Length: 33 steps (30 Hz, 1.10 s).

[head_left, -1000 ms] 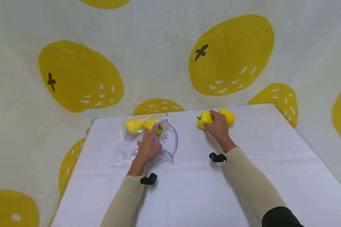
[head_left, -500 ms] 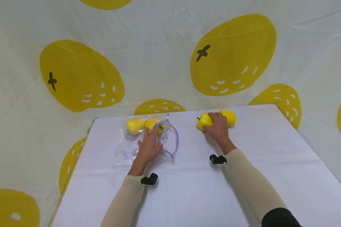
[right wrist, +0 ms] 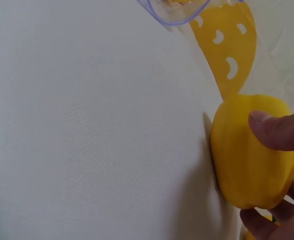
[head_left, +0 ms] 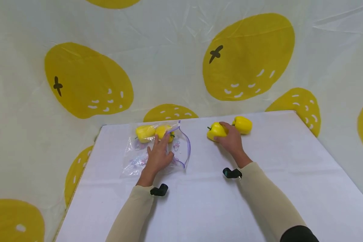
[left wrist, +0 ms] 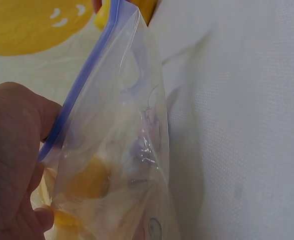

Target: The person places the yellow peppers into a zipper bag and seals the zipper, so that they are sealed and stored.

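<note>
My left hand (head_left: 159, 156) lies over a clear zip bag (left wrist: 131, 115) with a purple zip edge, its thumb and fingers holding back the upper lip so the mouth gapes to the right. Inside the bag are two yellow bell peppers, one at left (head_left: 145, 133) and one partly under the fingertips (head_left: 162, 131). To the right, my right hand (head_left: 232, 139) grips a third yellow bell pepper (right wrist: 252, 155), thumb on one side and fingers round the other. It is at the tabletop; whether it touches the cloth cannot be told. Another yellow bell pepper (head_left: 243, 125) sits just behind that hand.
A white cloth covers the table (head_left: 199, 201), whose back edge runs close behind the peppers. Behind it hangs a pale curtain (head_left: 169, 67) printed with large yellow fruit. Black wrist cameras (head_left: 159, 190) sit on both forearms.
My right hand has drawn the gripped bell pepper slightly left and toward me, so a gap shows between it and the other loose pepper. The left hand and bag stay nearly still.
</note>
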Motion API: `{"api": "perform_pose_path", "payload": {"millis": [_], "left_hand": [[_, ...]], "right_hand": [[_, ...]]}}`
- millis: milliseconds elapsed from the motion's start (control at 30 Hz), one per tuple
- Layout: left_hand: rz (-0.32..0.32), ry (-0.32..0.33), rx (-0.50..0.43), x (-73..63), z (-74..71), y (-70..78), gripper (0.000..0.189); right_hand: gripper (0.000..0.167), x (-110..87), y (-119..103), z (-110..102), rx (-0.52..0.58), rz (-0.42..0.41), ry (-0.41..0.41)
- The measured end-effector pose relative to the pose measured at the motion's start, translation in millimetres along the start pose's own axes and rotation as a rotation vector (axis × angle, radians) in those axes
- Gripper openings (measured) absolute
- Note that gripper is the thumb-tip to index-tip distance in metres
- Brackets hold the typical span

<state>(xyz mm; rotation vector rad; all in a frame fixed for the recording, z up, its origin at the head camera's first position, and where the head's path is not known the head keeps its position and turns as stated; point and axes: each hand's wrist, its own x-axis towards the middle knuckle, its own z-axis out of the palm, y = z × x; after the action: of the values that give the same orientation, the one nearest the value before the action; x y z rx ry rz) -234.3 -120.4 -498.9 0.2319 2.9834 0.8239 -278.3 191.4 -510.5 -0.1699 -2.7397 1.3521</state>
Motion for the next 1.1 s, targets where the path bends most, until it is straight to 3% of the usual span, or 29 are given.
{"api": "perform_pose_path", "payload": {"millis": [367, 700, 1100], "left_hand": [[0.038, 0.015, 0.098, 0.9, -0.3, 2.0, 0.081], [0.028, 0.001, 0.114, 3.6, 1.6, 3.7, 0.081], [0.004, -0.022, 0.119, 0.5, -0.3, 6.5, 0.083]], "right_hand": [[0.07, -7.3, -3, 4, 0.024, -0.02, -0.004], [0.069, -13.7, -11, 12, 0.011, 0.015, -0.066], [0.067, -22.3, -25, 23, 0.036, -0.038, -0.087]]}}
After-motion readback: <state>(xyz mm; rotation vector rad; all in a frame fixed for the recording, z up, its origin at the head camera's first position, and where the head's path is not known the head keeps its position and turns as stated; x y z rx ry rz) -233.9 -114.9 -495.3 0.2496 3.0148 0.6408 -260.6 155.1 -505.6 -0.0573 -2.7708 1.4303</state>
